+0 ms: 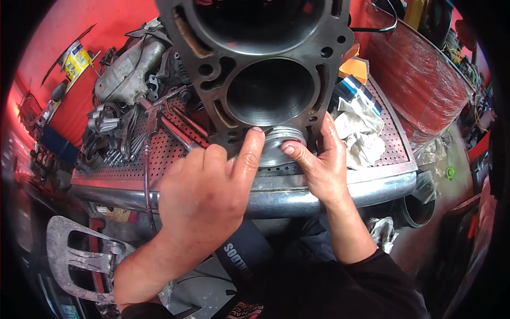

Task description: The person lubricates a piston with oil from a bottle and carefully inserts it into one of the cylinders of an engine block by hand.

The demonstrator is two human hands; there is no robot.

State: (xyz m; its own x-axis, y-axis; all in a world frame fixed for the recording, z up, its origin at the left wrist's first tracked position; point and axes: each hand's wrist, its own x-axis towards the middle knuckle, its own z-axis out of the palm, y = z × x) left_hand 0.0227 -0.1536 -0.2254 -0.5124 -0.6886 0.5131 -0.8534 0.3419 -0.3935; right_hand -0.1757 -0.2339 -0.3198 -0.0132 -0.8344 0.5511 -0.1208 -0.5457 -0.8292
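Observation:
A grey metal piston [273, 154] with rings near its top edge sits at the near end of an engine block [215, 93], below the closest cylinder bore [271, 93]. My right hand [328, 167] grips the piston from the right, thumb across it, fingers running up beside the block. On the other side, my left hand [210, 186] has its index finger stretched along the piston's left side, the tip at the block's lower edge. Its other fingers are curled, and the thumb is mostly hidden. Part of the piston is covered by both hands.
The block stands on a perforated metal bench [390, 133] with a rounded front edge. Metal engine parts [130, 69] and an air-gun-like tool with a hose [151, 114] lie to the left. Crumpled white paper [361, 130] is at right, near a plastic-wrapped red drum [414, 74]. A chair [79, 258] stands lower left.

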